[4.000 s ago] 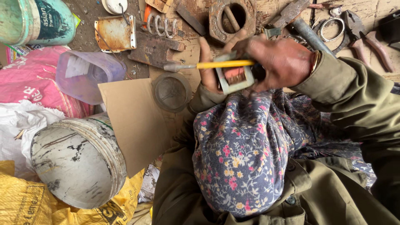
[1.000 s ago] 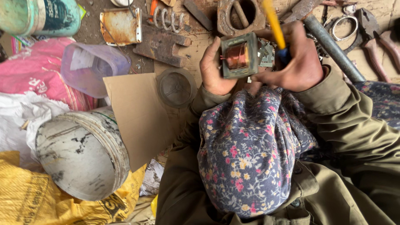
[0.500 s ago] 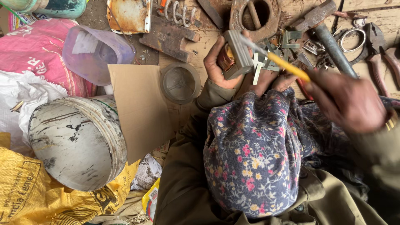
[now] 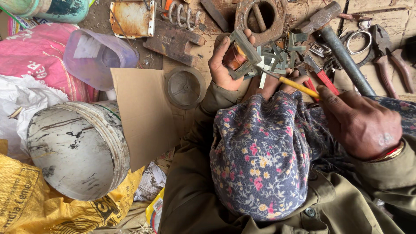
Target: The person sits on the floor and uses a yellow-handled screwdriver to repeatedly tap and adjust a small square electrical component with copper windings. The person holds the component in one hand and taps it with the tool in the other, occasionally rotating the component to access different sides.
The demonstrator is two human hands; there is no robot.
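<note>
The left hand grips a small metal frame with a copper coil, held up beside a heap of thin metal strips. The right hand is closed around a yellow-handled screwdriver (tip toward the coil). Pliers lie beyond the right hand.

Hidden, cropped and unclear parts around the two hands

The left hand covers the near side of the metal frame, so its coil shows only partly; the yellow-handled tool has its grip end buried in the right hand, its tip lost among thin metal strips. At 12 o'clock the rusty ring is cropped; at 3 o'clock, the pliers.
</note>
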